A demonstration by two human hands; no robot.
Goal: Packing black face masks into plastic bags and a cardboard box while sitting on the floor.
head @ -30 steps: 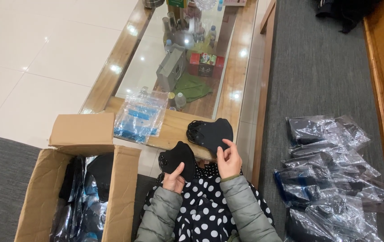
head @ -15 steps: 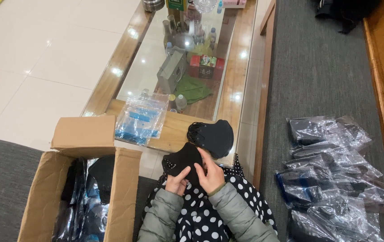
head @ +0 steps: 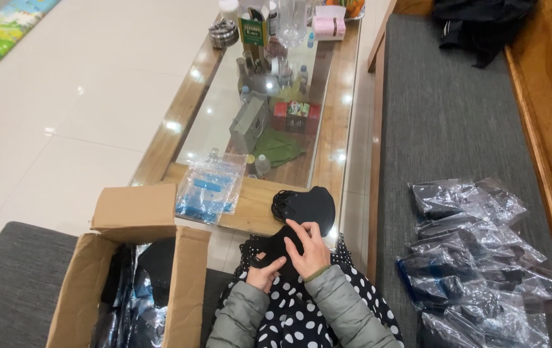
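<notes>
A black fabric mask (head: pixel 282 248) lies over my lap, and both hands grip it. My left hand (head: pixel 264 274) holds its lower edge from beneath, while my right hand (head: pixel 308 248) presses on top of it with the fingers spread. A second black mask (head: pixel 307 205) rests on the near edge of the glass-topped table (head: pixel 256 200), just beyond my right hand. My sleeves are grey-green, and a black polka-dot cloth covers my lap.
An open cardboard box (head: pixel 131 283) with black items in plastic stands at my left. A stack of clear blue-printed bags (head: pixel 210 188) lies on the table corner. Several bagged black masks (head: pixel 475 258) are piled on the grey bench at right. Bottles and boxes crowd the table's far end.
My right hand left the mask on the table and came down onto the mask held by my left hand. Both hands drew closer to my lap.
</notes>
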